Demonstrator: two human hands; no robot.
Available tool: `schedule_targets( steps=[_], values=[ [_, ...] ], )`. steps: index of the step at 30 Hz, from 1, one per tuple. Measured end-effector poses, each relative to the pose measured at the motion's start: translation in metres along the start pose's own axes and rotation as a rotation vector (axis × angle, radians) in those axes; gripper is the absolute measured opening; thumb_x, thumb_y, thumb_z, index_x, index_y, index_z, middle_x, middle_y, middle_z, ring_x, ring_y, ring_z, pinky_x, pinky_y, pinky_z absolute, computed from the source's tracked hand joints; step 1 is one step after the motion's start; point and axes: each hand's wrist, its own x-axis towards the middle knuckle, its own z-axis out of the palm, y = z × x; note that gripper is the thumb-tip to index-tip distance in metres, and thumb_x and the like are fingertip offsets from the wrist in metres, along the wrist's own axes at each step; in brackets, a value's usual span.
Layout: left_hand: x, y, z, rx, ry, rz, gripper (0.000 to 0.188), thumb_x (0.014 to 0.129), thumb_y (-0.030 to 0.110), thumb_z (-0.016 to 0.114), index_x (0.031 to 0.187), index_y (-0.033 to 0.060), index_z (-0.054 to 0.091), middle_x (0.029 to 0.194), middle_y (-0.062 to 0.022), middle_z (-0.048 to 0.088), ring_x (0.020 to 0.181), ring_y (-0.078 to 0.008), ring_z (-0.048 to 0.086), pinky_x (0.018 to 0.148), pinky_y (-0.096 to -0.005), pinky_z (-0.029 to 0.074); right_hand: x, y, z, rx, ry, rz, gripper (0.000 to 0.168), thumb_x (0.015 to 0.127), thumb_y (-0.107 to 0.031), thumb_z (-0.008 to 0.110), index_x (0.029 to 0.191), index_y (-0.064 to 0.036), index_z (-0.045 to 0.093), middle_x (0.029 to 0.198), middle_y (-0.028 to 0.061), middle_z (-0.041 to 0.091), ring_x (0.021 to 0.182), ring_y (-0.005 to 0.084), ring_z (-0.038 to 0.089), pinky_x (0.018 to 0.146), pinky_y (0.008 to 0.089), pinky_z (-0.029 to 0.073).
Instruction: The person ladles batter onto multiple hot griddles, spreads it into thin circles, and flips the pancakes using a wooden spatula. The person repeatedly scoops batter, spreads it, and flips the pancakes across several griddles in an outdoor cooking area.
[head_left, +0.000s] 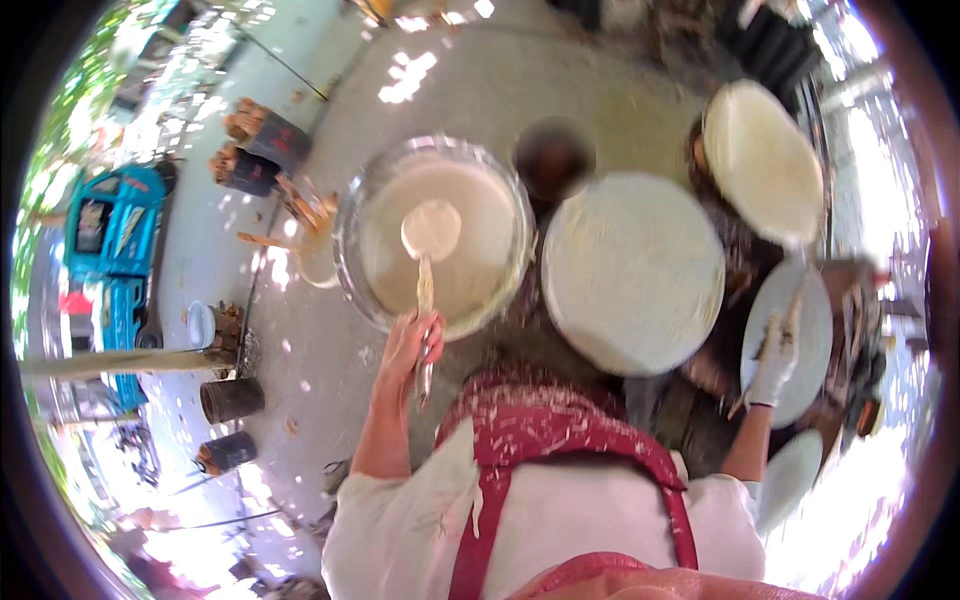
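My left hand (414, 341) grips the handle of a metal ladle (431, 229). The ladle's round bowl, full of pale batter, is over a wide metal basin (346, 277) of the same batter. My right hand (776, 367), in a white glove, is at the far right over a round pale plate-like surface (796, 382). It seems closed around a thin stick (739, 407); blur hides the details. Between my hands lies a large round flat top (634, 270), coated pale, with a greyer patch at its near edge.
Behind the round top stands a blurred dark round vessel (553, 159). A pale domed disc (763, 161) leans at the back right. To the left are a pale container (319, 255) with a wooden handle, wood-filled buckets (274, 142), a post (127, 364) and a blue truck (116, 225).
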Motion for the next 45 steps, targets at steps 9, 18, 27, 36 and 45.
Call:
schedule_targets(
  steps=[9,18,27,36,45],
  values=[
    [0.21,-0.101,-0.113,1.432,-0.318,0.569,0.016,0.092,0.009,0.051,0.096,-0.003,0.06,0.088,-0.0268,0.068,0.086,-0.0461,0.067,0.073,-0.0533,0.053,-0.326,0.052,0.133,0.127,-0.241,0.383,0.051,0.093,-0.004,0.07,0.141,0.003,0.055,0.139,0.0096,0.06,0.119,0.0134,0.058,0.099,0.026,0.046],
    [0.304,-0.158,-0.138,1.66,-0.608,0.389,0.019,0.091,0.017,0.056,0.096,0.0025,0.067,0.086,-0.0164,0.069,0.072,-0.0335,0.065,0.066,-0.0461,0.053,-0.374,0.062,0.16,0.075,-0.324,0.399,0.055,0.089,-0.002,0.073,0.141,0.003,0.054,0.139,0.0079,0.059,0.121,0.0128,0.057,0.101,0.0265,0.047],
    [0.115,-0.236,-0.151,-0.249,-0.488,-0.603,0.036,0.107,0.04,0.044,0.101,0.0055,0.054,0.06,0.0093,0.035,0.043,-0.0044,0.031,0.045,-0.024,0.031,-0.449,0.125,0.17,-0.359,-0.807,0.291,0.054,0.098,-0.039,0.062,0.144,-0.013,0.055,0.115,0.0127,0.073,0.105,0.0123,0.065,0.092,0.0287,0.049],
    [-0.06,-0.165,-0.105,-0.924,-0.562,-0.296,0.028,0.107,0.027,0.05,0.106,-0.0014,0.054,0.061,0.0101,0.039,0.039,0.0006,0.036,0.04,-0.0177,0.028,-0.483,0.085,0.099,-0.018,-0.928,0.355,0.055,0.097,-0.028,0.066,0.145,-0.005,0.053,0.134,0.0062,0.065,0.115,0.0092,0.06,0.099,0.0223,0.043],
    [-0.13,0.037,-0.131,-0.644,-0.704,0.209,0.031,0.104,0.032,0.056,0.105,0.0008,0.055,0.058,0.0087,0.04,0.035,-0.0007,0.034,0.038,-0.0161,0.028,-0.47,0.052,0.076,0.539,-0.39,-0.21,0.054,0.09,0.008,0.058,0.144,0.009,0.047,0.15,0.0188,0.049,0.137,0.0238,0.048,0.112,0.0327,0.036]
  ],
)
